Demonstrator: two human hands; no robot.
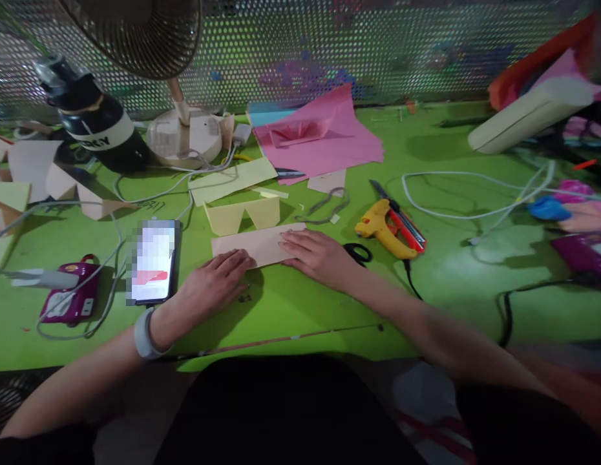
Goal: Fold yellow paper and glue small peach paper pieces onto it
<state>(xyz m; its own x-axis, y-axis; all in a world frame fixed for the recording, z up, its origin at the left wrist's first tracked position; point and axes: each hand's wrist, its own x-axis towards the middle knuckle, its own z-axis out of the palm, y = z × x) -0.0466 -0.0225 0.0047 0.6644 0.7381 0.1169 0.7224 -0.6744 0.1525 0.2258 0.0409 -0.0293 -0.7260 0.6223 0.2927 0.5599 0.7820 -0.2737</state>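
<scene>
Left: 1 phone [155, 261] | far left: 1 fan [184, 139] | right: 1 glue gun [382, 226], 1 box cutter [408, 226] | middle of bench [285, 310]: 1 pale paper strip [265, 245], left hand [216, 284] and right hand [324, 258] on it, fingers [240, 258] laid flat | just beyond: 1 yellow cut-out [226, 218]

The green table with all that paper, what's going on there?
A person has both hands on a pale pink paper strip lying on the green table: the left hand at one end, the right hand at the other, fingers stretched out. Just beyond the strip is a yellow cut-out paper piece. A phone with a lit screen lies left of the left hand. Over to the right, nobody is holding the yellow glue gun or the red cutter.
</scene>
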